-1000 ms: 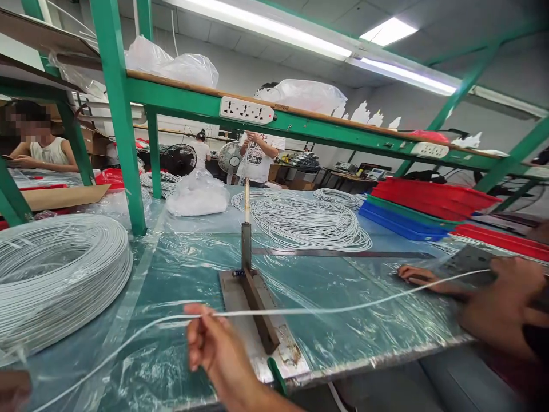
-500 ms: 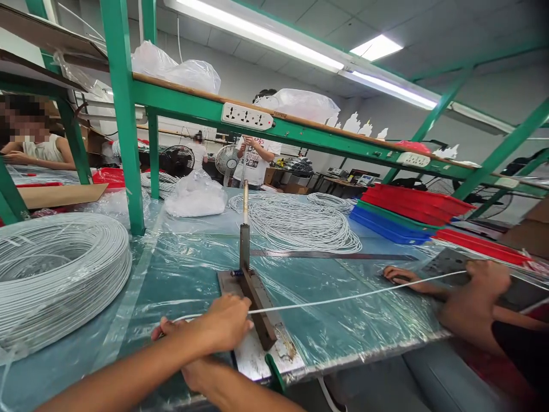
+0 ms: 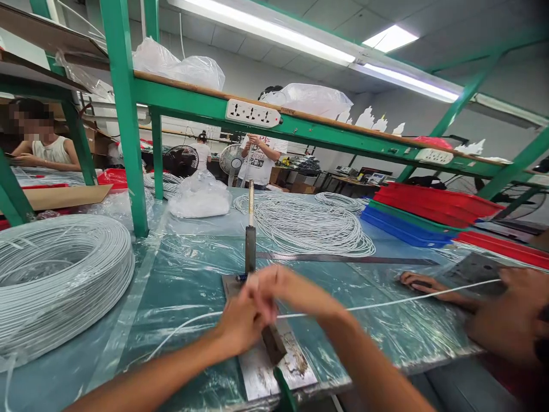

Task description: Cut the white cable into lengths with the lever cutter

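My left hand [image 3: 238,326] is closed on a thin white cable [image 3: 386,303] just in front of a metal lever cutter [image 3: 250,246] bolted to a steel plate [image 3: 295,360]. My right hand [image 3: 278,289] hovers over the cutter's blade next to the left hand. It is smeared by motion, so its fingers are unclear. The cable runs right to a co-worker's hand [image 3: 514,309] at the table edge. That person's other hand [image 3: 422,283] lies on the table. Left of my hand, the cable slackens in a curve on the plastic-covered table.
A big coil of white cable [image 3: 55,274] sits at left, with looser coils [image 3: 309,223] behind the cutter. A long metal ruler [image 3: 343,258] lies across the table. Stacked red, green and blue trays [image 3: 420,212] stand at right. Green rack posts [image 3: 128,143] rise at left, and other people work behind.
My right hand has come from beneath my left arm up over the cutter. My left hand, still on the cable, moved slightly right toward the blade. The co-worker keeps the far end.
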Action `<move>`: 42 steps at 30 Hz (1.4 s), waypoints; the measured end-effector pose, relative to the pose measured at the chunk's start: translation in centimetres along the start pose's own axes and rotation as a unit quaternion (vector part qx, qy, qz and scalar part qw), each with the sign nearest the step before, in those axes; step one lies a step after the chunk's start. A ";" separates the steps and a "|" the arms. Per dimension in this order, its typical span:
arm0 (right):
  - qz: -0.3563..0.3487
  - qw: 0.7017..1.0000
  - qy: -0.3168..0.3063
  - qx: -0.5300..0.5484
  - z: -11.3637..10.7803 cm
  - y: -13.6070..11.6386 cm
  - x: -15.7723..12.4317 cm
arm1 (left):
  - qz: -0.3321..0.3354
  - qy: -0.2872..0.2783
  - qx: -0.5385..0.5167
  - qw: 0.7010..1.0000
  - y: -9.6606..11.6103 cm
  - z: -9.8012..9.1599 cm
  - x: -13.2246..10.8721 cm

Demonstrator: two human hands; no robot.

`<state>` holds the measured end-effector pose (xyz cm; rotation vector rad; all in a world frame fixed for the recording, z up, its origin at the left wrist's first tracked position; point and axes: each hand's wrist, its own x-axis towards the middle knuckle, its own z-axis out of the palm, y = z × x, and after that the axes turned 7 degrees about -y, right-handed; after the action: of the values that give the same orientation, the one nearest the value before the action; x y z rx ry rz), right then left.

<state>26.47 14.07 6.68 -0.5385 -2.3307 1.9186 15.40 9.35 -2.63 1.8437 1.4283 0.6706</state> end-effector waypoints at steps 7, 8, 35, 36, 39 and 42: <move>0.057 0.903 0.423 0.044 -14.9 -2.1 7.3 | -0.030 0.022 -0.037 0.999 -1.3 0.8 1.2; 0.067 0.902 0.422 0.056 -15.8 -1.9 8.4 | -0.033 0.022 -0.047 0.998 -1.6 1.0 1.4; 0.091 0.908 0.332 0.237 0.1 -0.3 -10.7 | -0.138 0.111 -0.014 0.984 -3.3 3.1 2.9; 0.112 0.900 0.344 0.245 1.5 0.6 -11.5 | -0.136 0.111 -0.011 0.984 -3.3 3.1 2.8; 0.155 0.885 0.360 0.250 4.4 3.1 -13.1 | -0.127 0.112 -0.004 0.986 -3.2 3.1 2.8; 0.177 0.892 0.323 0.261 5.4 4.8 -13.5 | -0.126 0.114 0.002 0.985 -3.0 3.2 2.8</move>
<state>38.67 5.57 3.09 -1.3416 -1.3084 1.9581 16.66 11.83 -7.03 1.5902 1.7764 0.7661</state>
